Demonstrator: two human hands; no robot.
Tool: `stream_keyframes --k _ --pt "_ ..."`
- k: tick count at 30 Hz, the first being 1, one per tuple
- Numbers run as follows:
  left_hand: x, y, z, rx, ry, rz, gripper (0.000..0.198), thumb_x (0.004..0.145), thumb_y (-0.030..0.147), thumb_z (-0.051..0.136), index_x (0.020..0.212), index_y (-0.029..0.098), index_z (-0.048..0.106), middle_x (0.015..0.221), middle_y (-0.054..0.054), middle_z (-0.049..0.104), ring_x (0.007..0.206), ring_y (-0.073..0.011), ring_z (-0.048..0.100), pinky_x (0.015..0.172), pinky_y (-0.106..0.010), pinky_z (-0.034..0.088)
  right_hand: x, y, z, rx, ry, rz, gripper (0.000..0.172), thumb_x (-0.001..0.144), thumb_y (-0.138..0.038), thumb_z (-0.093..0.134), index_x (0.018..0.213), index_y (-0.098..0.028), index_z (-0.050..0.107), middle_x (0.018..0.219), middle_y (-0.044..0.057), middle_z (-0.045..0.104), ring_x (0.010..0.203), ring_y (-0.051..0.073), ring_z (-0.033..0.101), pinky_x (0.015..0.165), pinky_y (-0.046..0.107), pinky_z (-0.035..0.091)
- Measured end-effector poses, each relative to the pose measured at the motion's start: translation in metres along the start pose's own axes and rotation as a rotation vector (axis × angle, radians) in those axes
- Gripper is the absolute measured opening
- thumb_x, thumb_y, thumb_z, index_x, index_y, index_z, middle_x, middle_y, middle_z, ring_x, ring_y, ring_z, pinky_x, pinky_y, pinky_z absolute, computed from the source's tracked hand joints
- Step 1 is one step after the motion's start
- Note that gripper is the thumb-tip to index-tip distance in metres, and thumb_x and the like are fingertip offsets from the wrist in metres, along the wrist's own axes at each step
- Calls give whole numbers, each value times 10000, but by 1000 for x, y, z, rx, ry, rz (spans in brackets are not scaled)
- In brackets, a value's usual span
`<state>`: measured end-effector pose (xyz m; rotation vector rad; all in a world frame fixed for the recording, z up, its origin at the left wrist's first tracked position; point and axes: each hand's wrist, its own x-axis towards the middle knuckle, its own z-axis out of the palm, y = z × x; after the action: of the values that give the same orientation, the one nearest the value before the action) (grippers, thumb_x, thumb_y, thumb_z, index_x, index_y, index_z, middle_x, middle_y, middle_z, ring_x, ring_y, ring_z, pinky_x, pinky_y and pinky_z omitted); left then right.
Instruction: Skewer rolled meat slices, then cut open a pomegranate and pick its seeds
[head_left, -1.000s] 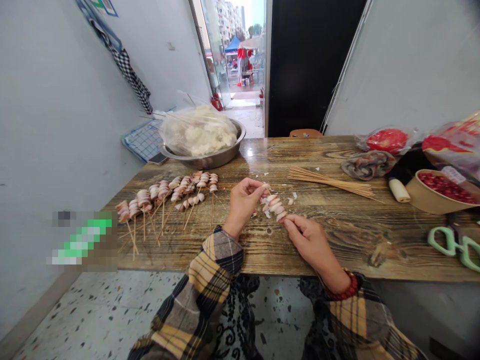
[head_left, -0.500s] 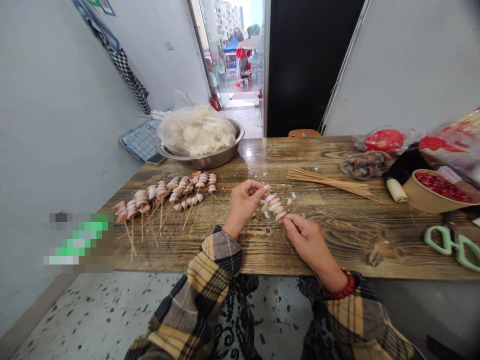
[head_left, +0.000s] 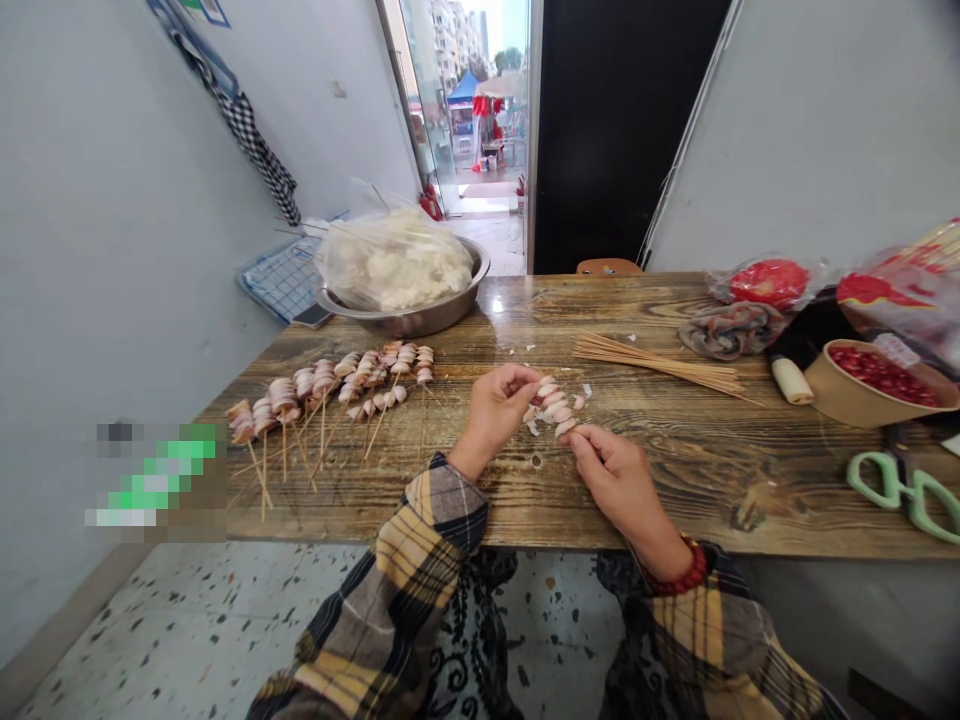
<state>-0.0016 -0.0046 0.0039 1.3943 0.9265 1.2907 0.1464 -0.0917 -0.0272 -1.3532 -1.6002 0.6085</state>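
Wooden table (head_left: pixel 675 470) – left hand (head_left: pixel 499 410) and right hand (head_left: pixel 611 470) were both pinched onto one half-loaded skewer (head_left: pixel 555 408) (pink-white slices stacked along it), in front of the steel basin (head_left: pixel 420 318) and slightly to its right. Finished skewers (head_left: pixel 337 385) lay fanned just in front of the basin – bare sticks (head_left: pixel 660 365) were well to its right, and green scissors (head_left: pixel 904 490) farther right.

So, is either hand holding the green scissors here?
No, the green scissors lie on the table near its right edge, while the left hand and right hand both grip the meat skewer.
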Motion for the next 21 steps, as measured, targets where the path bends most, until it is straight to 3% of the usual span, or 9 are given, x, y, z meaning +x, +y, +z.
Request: stream_keyframes --k 6,10,13,21 --pt "-7 -1 7 -210 47 -82 185 722 305 714 826 160 666 758 -14 662 667 -112 601 653 -237 497 4 -2 3 49 60 24 311 919 -340 438 862 -167 689 591 -22 576 529 123 495 542 225 358" --pt "-13 -2 10 -321 -115 -257 316 713 431 728 820 140 664 756 -28 636 658 -115 575 622 -247 499 4 -3 3 60 64 31 314 923 -346 437 890 -166 693 547 -30 529 509 124 480 510 224 344" --pt "-17 -2 13 -398 -222 -341 313 684 403 765 785 122 674 746 -35 623 655 -108 556 612 -236 482 3 -3 3 52 51 21 313 925 -342 435 915 -166 694 533 -33 494 515 128 481 508 224 346" --pt "-23 -1 30 -682 -152 -362 233 662 262 786 753 112 633 693 2 577 622 -68 510 574 -194 399 2 2 6 111 53 38 313 931 -370 452 964 -170 691 532 -46 446 499 118 455 502 223 351"
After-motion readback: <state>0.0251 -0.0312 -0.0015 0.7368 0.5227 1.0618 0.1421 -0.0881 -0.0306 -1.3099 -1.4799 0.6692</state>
